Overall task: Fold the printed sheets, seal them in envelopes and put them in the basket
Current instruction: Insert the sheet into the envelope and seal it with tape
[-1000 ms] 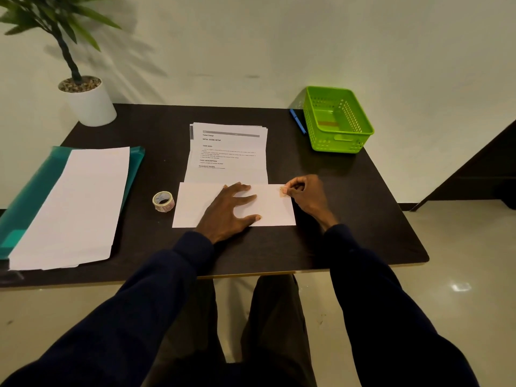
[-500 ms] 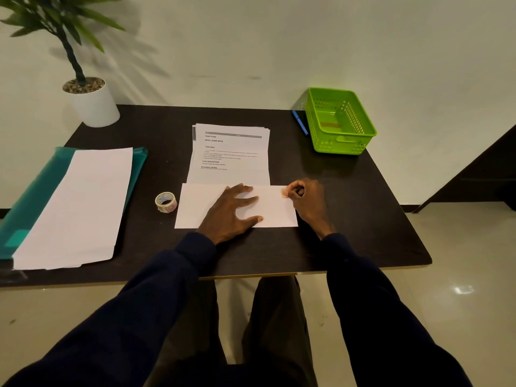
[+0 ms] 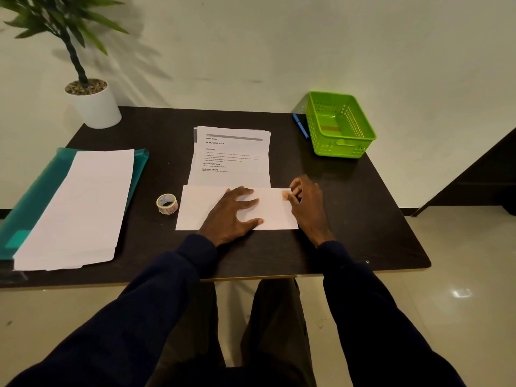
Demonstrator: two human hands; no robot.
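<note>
On my feed the left hand [image 3: 233,212] lies flat with fingers spread, palm pressing down on the plain white rectangular envelope [image 3: 275,212] at the centre of the frame. The right hand [image 3: 305,203] sits at the envelope's upper right corner, fingertips [image 3: 286,195] pressed together and pinching what looks like a small pale piece against the paper; I cannot tell what it is. The envelope lies across the near end of the stack of printed white sheets [image 3: 231,157], which reaches toward the top of the dark rectangular table [image 3: 363,219]. Just left of the envelope stands a small roll of clear tape [image 3: 167,203]. The bright green perforated plastic basket [image 3: 339,125] is in the upper right of the table, well apart from the hands, with a blue pen [image 3: 301,126] just beside its left wall. A pile of blank white paper [image 3: 81,205] rests on a teal plastic folder [image 3: 33,196] at the left, and a green plant in a white pot [image 3: 93,103] is in the upper left
</note>
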